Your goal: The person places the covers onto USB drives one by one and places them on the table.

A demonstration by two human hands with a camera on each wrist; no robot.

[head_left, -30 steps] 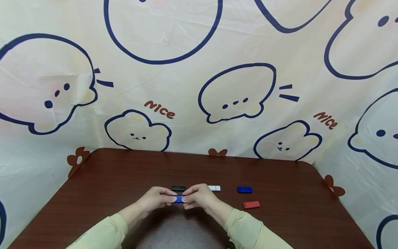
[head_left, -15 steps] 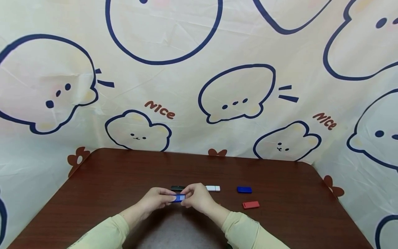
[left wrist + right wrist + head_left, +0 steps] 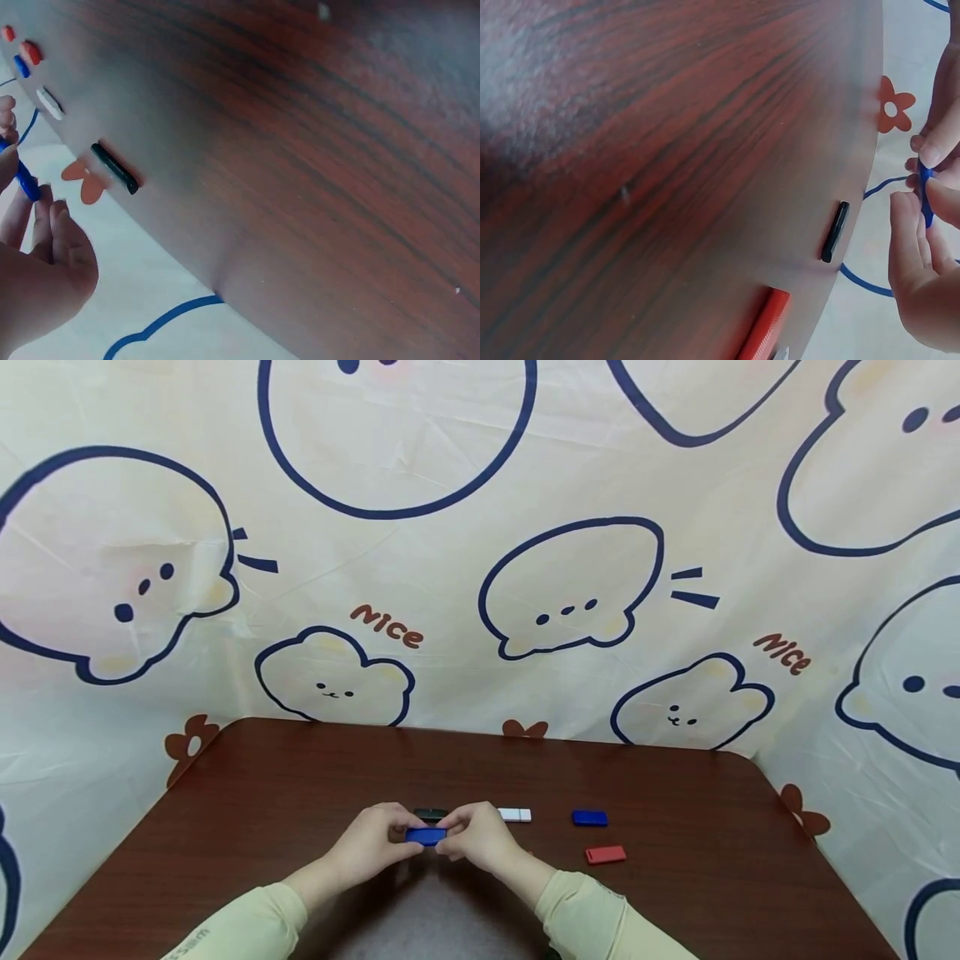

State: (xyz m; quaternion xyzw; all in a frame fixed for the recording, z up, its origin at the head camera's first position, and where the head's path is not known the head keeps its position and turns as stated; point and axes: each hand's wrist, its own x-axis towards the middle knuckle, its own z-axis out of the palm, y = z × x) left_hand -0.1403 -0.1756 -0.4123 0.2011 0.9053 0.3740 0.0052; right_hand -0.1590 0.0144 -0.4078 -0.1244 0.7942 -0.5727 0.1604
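A blue USB stick [image 3: 426,837] is held between both hands just above the table. My left hand [image 3: 372,842] holds its left end, thumb at the near edge and fingers at the far one. The right end is pinched by my right hand [image 3: 480,837]. In the right wrist view, the stick [image 3: 928,199] shows edge-on between the fingers. Behind the hands lies a black USB stick [image 3: 431,815], with a white USB stick [image 3: 515,815] partly covered by my right hand.
A second blue USB stick [image 3: 589,818] and a red one [image 3: 605,855] lie to the right on the brown table [image 3: 300,760]. Another red stick [image 3: 765,326], mostly hidden in the head view, lies under the right wrist. A patterned cloth [image 3: 450,568] hangs behind.
The left thumb has shifted from the blue stick's face to its near edge, and the face now shows plain blue without the lighter patch. The right hand has slid slightly left.
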